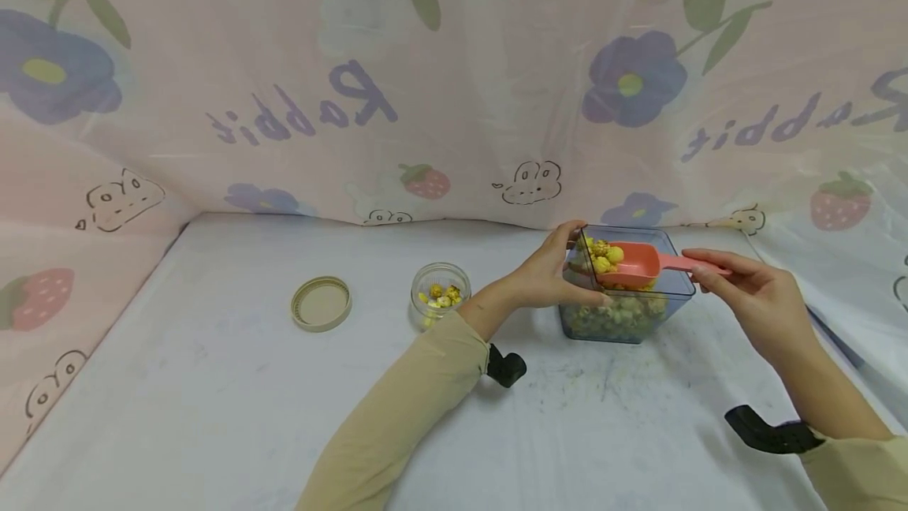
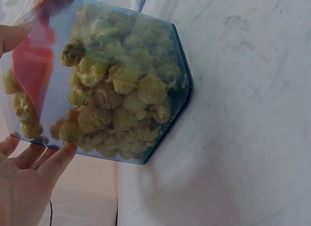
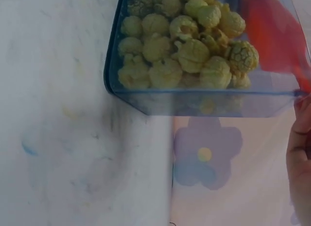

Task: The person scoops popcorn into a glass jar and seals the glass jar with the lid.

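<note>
A clear bluish plastic box (image 1: 660, 306) partly filled with yellow popcorn (image 2: 124, 90) stands at the right of the table. My left hand (image 1: 546, 270) grips its left side at the rim, thumb along the front and fingers at the back. My right hand (image 1: 759, 298) pinches the handle of a coral-red scoop (image 1: 638, 262). The scoop's bowl lies inside the box near the top, with several popcorn pieces in its left end. Through the box wall the scoop (image 3: 272, 34) shows red in the right wrist view, above the popcorn.
Left of the box stands a small round glass jar (image 1: 440, 266) with some popcorn in its bottom. A round beige lid (image 1: 321, 304) lies farther left on the white table (image 1: 213, 385). A printed curtain (image 1: 454, 85) hangs along the back edge.
</note>
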Available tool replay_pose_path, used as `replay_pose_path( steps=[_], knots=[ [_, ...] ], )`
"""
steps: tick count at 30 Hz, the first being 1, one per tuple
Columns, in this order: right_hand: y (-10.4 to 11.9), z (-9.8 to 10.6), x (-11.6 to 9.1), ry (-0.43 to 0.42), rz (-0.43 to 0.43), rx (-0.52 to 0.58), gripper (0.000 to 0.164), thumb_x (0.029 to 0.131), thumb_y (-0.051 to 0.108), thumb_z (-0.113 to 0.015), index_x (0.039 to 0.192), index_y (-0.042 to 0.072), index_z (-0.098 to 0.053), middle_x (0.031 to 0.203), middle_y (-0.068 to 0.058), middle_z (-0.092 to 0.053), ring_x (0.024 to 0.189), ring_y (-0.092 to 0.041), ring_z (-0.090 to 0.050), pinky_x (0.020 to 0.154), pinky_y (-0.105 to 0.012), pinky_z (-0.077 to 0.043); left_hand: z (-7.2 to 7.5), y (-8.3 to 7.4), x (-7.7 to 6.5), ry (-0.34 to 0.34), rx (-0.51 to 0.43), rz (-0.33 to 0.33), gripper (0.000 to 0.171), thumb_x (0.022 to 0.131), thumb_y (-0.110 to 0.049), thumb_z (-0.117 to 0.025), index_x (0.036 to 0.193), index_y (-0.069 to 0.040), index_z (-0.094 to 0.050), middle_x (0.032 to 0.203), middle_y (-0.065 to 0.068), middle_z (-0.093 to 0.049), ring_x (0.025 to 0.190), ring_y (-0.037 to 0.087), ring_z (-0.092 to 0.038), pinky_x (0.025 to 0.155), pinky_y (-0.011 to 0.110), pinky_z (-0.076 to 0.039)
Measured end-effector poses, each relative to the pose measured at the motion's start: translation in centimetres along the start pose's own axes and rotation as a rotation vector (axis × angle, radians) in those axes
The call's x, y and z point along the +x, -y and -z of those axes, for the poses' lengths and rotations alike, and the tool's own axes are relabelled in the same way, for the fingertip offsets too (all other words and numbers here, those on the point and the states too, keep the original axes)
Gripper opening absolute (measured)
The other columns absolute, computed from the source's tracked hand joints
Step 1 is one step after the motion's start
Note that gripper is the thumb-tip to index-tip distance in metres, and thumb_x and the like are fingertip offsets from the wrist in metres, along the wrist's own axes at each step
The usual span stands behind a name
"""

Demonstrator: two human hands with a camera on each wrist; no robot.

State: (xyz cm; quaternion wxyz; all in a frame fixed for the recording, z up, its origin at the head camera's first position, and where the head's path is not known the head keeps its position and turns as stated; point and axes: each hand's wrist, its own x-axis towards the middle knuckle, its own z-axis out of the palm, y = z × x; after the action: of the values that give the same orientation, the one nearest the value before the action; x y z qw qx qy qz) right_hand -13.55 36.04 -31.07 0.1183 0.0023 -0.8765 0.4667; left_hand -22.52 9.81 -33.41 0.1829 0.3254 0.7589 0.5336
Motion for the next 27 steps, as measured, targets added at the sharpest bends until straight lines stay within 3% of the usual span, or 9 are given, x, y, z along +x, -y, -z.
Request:
replay_pose_path(
  steps=[11, 22, 27],
  knots=[
    [-0.42, -0.33, -0.46, -0.071, -0.014, 0.067, 0.032, 0.093, 0.011, -0.062, 0.124, 0.010, -0.065, 0.086, 0.020, -0.068, 0.078, 0.003, -0.060, 0.070, -0.007, -0.042, -0.16, -0.04, -0.05, -0.001, -0.005, 0.015, 0.103, 0.076, -0.022, -0.082, 0.152, -0.021, -0.012, 0.153, 0.004, -0.023, 0.138, 0.016, -0.030, 0.110, 0.028, -0.037],
    [-0.50, -0.53, -0.63, -0.101, -0.001, 0.495, 0.028, 0.089, 0.001, -0.064, 0.117, 0.003, -0.068, 0.088, 0.007, -0.071, 0.076, -0.004, -0.062, 0.077, -0.005, -0.047, -0.01, -0.07, 0.03, -0.008, 0.008, 0.009, 0.104, 0.076, -0.022, -0.082, 0.152, -0.021, -0.012, 0.154, 0.005, -0.022, 0.139, 0.017, -0.029, 0.109, 0.029, -0.038],
    [-0.55, -0.62, -0.75, -0.095, 0.006, 0.571, 0.028, 0.089, -0.001, -0.063, 0.116, 0.002, -0.068, 0.089, 0.004, -0.071, 0.077, -0.006, -0.062, 0.078, -0.007, -0.048, -0.05, 0.03, -0.03, -0.006, -0.003, 0.013, 0.103, 0.076, -0.021, -0.082, 0.152, -0.021, -0.012, 0.154, 0.005, -0.021, 0.139, 0.018, -0.028, 0.110, 0.030, -0.037]
  ],
)
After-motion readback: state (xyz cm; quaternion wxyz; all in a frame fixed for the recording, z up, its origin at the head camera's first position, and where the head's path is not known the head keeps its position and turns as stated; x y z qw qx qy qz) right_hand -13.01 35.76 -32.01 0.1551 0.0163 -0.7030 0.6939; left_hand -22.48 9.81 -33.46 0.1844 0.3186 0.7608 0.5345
